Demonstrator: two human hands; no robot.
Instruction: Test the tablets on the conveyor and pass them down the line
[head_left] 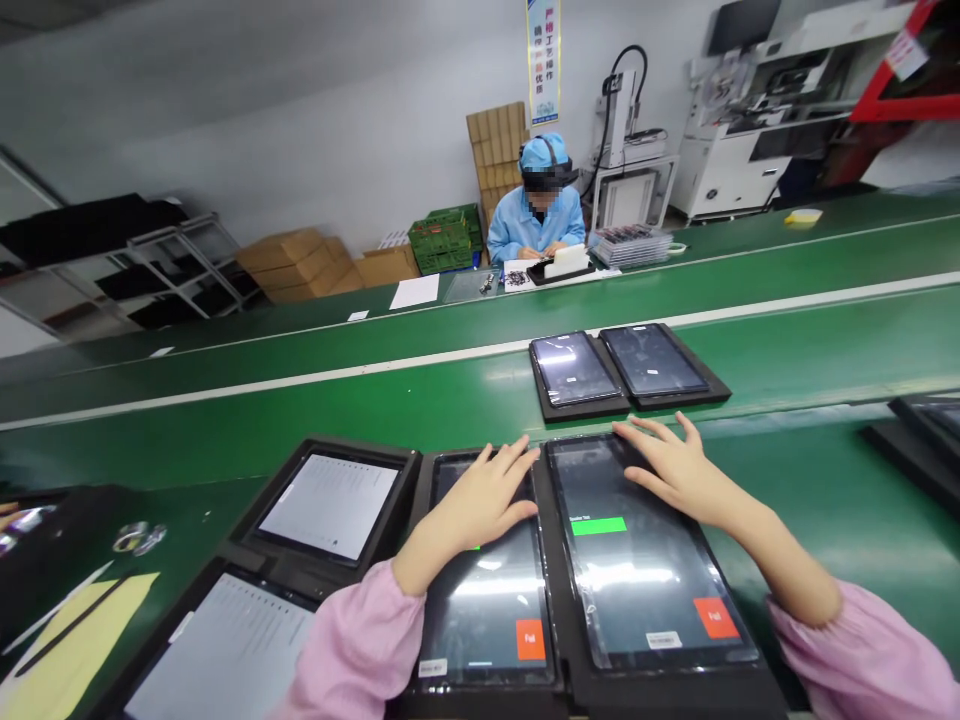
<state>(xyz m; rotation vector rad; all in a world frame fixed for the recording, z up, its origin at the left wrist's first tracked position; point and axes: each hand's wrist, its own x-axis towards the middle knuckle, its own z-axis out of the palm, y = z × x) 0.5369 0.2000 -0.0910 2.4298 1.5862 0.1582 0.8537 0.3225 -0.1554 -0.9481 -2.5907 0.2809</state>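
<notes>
Two tablets lie side by side in black foam trays in front of me, their dark screens lit. Over the upper part of the middle tablet point(487, 610) is my left hand point(480, 497), fingers spread, palm down. My right hand point(679, 475) reaches over the top edge of the right tablet point(637, 570), its fingers stretched out. That screen shows a green bar and an orange square reading "Fail"; the middle one has a similar square, its green bar mostly hidden by my left hand. Neither hand grips anything. Whether the fingertips press the glass I cannot tell.
Left of these, two tablets with pale screens point(330, 505) lie in black trays. Two more dark tablets point(574, 370) rest on the green belt point(360, 400) ahead. A yellow sheet point(90, 640) and tape roll point(131, 537) lie at left. A co-worker in blue point(538, 220) sits opposite.
</notes>
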